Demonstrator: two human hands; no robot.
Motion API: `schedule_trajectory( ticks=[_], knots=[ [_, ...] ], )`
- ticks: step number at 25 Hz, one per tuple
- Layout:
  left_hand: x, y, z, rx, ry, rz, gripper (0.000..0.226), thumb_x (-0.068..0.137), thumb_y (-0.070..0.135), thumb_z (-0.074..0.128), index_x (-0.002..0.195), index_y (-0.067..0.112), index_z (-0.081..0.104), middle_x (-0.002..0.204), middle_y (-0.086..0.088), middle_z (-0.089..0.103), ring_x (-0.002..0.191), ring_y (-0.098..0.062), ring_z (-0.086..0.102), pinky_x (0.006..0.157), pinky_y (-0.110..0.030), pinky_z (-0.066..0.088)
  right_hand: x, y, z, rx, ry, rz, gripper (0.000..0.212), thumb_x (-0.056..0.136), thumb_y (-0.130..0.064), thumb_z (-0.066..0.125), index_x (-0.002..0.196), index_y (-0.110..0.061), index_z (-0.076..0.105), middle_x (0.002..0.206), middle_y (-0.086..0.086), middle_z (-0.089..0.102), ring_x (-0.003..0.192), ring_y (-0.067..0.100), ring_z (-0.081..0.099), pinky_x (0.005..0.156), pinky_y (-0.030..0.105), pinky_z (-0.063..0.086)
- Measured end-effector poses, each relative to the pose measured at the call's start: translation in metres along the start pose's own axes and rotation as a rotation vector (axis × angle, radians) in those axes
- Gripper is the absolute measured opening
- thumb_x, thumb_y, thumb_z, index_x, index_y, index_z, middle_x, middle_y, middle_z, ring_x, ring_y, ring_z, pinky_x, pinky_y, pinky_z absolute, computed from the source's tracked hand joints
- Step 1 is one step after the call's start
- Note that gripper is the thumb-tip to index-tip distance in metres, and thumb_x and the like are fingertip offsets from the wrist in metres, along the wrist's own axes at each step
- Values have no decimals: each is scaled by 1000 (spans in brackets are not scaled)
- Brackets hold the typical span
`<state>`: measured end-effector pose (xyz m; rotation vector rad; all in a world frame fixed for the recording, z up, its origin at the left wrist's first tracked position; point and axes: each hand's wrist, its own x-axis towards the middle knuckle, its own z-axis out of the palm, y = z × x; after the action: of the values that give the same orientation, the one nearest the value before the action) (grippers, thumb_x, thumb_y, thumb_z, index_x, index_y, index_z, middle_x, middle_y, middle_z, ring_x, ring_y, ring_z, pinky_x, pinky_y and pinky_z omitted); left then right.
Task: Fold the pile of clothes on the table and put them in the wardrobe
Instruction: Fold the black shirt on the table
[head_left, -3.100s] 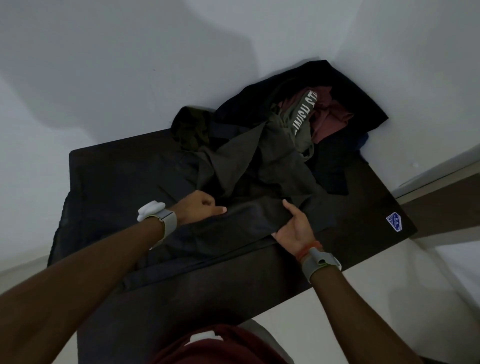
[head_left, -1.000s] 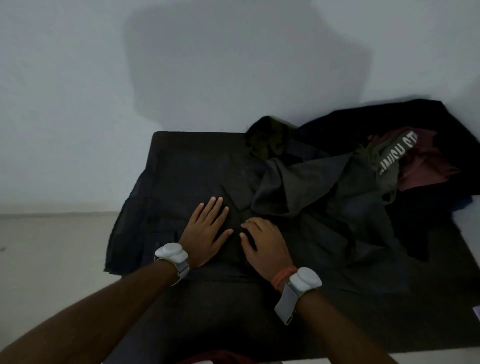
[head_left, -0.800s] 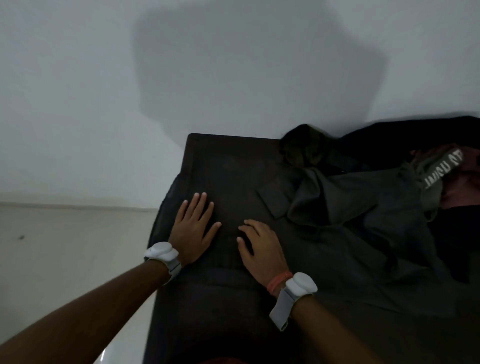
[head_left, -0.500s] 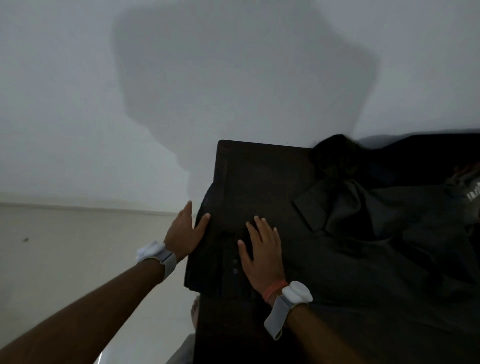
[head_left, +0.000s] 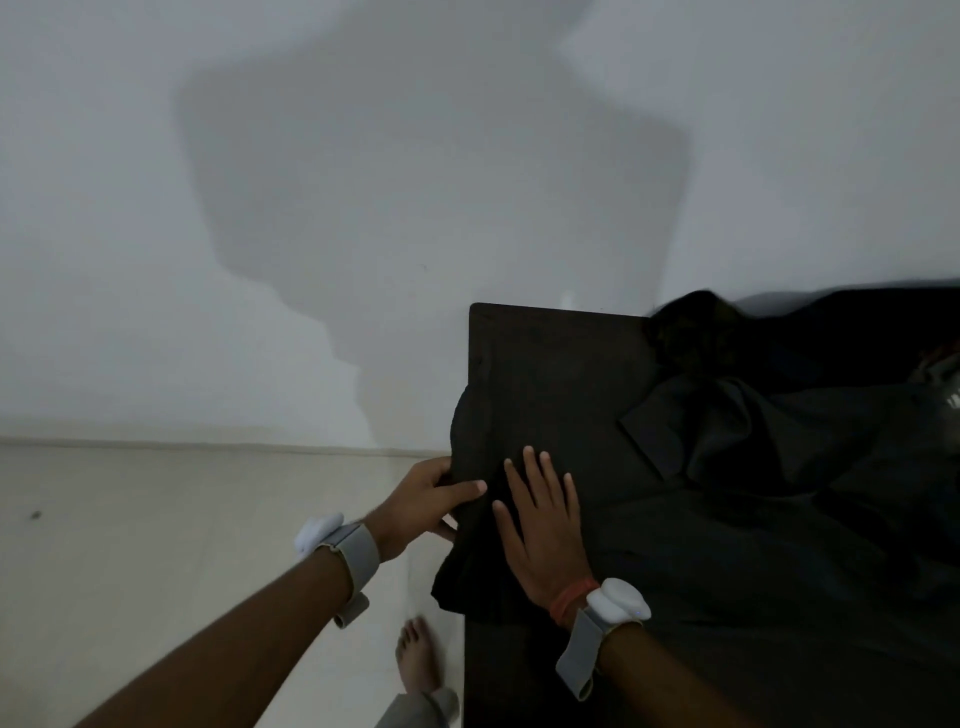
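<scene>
A dark garment (head_left: 675, 519) lies spread over the dark table (head_left: 545, 353), its left part hanging over the table's left edge. My left hand (head_left: 423, 501) grips that hanging edge, thumb on top and fingers curled under the cloth. Flat beside it, my right hand (head_left: 543, 525) presses the fabric onto the tabletop with straight fingers. A pile of dark clothes (head_left: 810, 353) is heaped at the back right, running out of view.
A white wall (head_left: 363, 208) stands behind the table, and pale floor (head_left: 156, 571) stretches to the left. My bare foot (head_left: 418, 660) is on the floor close to the table's left edge.
My left hand has slid off the tabletop to the left edge and closed on the hanging cloth. My right hand has followed leftward, still flat. The view has swung left.
</scene>
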<state>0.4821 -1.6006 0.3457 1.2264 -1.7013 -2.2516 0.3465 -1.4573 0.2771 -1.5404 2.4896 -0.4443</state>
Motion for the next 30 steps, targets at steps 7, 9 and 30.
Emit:
schedule_trajectory(
  ticks=[7, 9, 30],
  knots=[
    [1, 23, 7, -291, 107, 7, 17, 93, 25, 71, 98, 11, 62, 105, -9, 70, 102, -33, 71, 75, -40, 61, -1, 5, -7, 114, -38, -39, 65, 103, -57, 13, 157, -26, 32, 169, -5, 9, 155, 9, -4, 125, 41, -3],
    [3, 24, 7, -231, 118, -14, 21, 94, 32, 69, 101, 13, 64, 108, -6, 72, 102, -28, 70, 75, -37, 59, 0, -2, -17, 268, -38, 35, 63, 103, -62, 12, 151, -32, 39, 166, -12, 14, 153, 0, -3, 126, 37, -5],
    [52, 48, 11, -261, 184, -66, 44, 95, 41, 67, 118, 5, 61, 114, -11, 67, 101, -27, 69, 82, -37, 61, 18, -5, -40, 1031, -54, 467, 26, 71, -40, 65, 92, -44, 80, 138, 1, 63, 137, 20, 49, 121, 51, 29]
  ],
)
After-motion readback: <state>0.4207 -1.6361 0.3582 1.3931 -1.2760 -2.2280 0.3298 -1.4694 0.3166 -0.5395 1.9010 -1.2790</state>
